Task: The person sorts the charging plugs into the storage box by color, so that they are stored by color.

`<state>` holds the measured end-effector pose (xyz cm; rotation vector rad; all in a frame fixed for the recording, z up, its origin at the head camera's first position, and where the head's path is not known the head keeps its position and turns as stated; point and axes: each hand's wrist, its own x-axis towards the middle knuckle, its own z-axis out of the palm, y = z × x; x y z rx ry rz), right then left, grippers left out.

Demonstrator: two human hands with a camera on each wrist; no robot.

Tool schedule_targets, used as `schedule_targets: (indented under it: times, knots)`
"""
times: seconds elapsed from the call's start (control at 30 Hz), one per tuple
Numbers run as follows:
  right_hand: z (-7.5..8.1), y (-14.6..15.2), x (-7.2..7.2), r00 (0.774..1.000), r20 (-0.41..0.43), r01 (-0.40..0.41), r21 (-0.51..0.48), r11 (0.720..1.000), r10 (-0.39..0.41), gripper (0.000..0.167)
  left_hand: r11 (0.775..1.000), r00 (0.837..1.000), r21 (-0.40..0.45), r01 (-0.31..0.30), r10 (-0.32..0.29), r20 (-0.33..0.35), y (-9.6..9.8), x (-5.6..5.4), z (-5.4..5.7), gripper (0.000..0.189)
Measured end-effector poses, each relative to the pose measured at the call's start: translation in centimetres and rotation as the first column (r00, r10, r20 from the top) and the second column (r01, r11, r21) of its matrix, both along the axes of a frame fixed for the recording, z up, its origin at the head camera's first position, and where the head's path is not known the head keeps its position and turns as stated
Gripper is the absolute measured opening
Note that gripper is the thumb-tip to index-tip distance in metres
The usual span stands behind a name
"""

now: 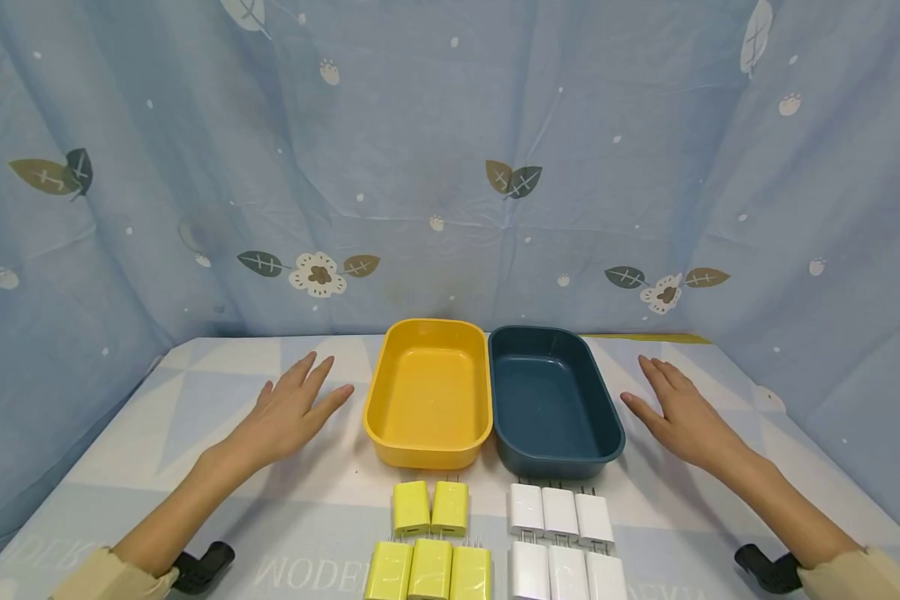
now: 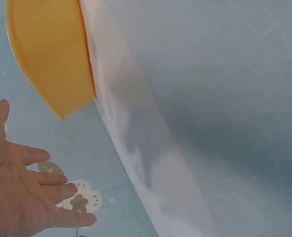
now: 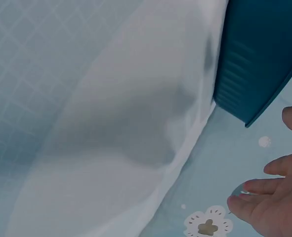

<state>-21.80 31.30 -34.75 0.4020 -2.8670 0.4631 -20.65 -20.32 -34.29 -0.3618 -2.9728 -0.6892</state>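
Observation:
My left hand is held over the table to the left of a yellow plastic bin, fingers spread and nothing in it. On the other side, my right hand hovers just right of a dark blue bin, also empty with its fingers extended. The two bins stand side by side, and neither holds anything. In front of the yellow bin lie several yellow plug chargers in two rows. Several white plug chargers are lined up before the blue bin, prongs pointing away from me.
A patterned cloth covers the table. Behind and at both sides hangs a light blue curtain with leaves and flowers, close to the table's back edge. Black wrist straps sit on both forearms.

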Motion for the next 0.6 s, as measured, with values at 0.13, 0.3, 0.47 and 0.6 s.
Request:
schedule_targets:
  times: [0.13,0.3,0.47,0.6]
  knots:
    - [0.3,-0.3,0.4,1.000,0.002,-0.007,-0.009,1.000,0.007,0.077,0.999,1.000,0.044,0.019,-0.019,0.010,0.2,0.1,0.2,0.081]
    - [0.7,-0.5,0.9,0.999,-0.001,-0.032,-0.019,0.999,0.032,0.076,0.992,0.998,0.121,0.029,-0.036,0.054,0.4,0.2,0.4,0.082]
    - [1.1,-0.9,1.4,0.999,0.001,-0.054,-0.021,0.998,0.054,0.077,0.985,0.995,0.173,0.027,-0.044,0.095,0.7,0.4,0.7,0.082]
    - [1.6,-1.6,1.9,0.998,-0.001,-0.070,-0.025,0.997,0.070,0.077,0.979,0.990,0.206,0.015,-0.043,0.135,1.1,0.4,0.9,0.083]
